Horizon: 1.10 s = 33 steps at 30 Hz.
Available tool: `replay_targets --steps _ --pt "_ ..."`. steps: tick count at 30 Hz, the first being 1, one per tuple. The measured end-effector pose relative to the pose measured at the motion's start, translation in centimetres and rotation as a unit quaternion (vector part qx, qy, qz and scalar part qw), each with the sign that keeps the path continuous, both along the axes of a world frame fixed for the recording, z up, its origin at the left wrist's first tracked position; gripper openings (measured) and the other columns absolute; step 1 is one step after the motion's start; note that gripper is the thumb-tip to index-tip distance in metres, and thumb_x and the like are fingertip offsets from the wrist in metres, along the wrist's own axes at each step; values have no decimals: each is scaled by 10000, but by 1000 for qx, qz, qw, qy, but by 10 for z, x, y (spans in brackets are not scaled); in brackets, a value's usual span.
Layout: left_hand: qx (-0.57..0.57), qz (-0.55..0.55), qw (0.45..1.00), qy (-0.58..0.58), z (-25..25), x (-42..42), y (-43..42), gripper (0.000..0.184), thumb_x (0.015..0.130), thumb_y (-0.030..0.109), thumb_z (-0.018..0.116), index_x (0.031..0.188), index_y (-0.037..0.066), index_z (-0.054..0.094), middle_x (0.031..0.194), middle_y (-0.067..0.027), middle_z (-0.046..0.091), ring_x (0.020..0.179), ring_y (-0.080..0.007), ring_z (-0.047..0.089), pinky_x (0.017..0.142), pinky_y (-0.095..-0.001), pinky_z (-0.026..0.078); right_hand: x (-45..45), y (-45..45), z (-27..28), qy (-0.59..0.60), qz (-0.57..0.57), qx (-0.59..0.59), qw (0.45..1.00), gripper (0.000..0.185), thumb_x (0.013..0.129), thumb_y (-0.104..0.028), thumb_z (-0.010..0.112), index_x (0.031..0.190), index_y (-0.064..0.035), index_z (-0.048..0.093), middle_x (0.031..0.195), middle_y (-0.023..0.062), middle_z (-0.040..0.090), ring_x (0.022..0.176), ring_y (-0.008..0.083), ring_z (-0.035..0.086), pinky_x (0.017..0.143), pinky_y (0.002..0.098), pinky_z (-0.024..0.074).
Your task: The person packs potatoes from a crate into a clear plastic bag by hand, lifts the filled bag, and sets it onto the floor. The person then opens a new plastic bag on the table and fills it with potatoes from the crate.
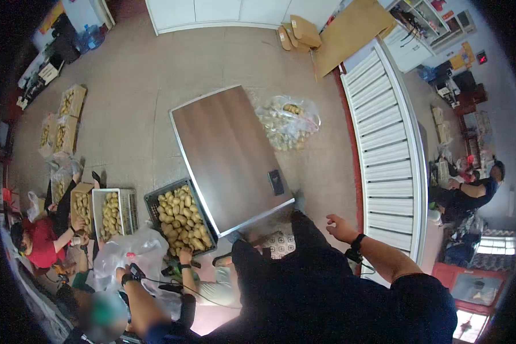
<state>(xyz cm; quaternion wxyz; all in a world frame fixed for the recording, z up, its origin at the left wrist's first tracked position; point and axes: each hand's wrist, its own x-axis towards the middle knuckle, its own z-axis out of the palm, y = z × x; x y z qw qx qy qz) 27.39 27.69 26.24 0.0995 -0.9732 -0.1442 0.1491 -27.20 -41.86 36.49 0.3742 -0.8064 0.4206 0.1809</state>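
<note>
My right hand (342,229) hangs in the air right of the brown tabletop (229,155), fingers apart and nothing in them. At lower left, my left hand (121,274) is at the edge of a clear plastic bag (149,247); its fingers are too small and hidden to make out whether they grip it. A black crate (149,207) full of potatoes (180,215) stands against the table's left side. Another person's hand (184,255) reaches to the potatoes at its lower edge. A dark phone-like object (276,182) lies on the tabletop.
A white crate (133,212) and cardboard boxes (66,133) of potatoes stand left. A person in red (42,243) sits beyond; another person (100,315) is beside my left arm. A bag of potatoes (286,122) lies behind the table. A white radiator (387,149) stands right.
</note>
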Motion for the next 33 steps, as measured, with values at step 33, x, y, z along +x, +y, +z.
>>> replay_targets --steps 33 --pt "-587 203 723 303 61 -329 -793 308 873 207 564 1106 6 542 1003 -154 625 792 -287 651 645 -388 564 -253 -316 -134 -33 -398 268 877 342 860 -224 631 1147 -47 577 976 86 635 717 201 663 594 316 517"
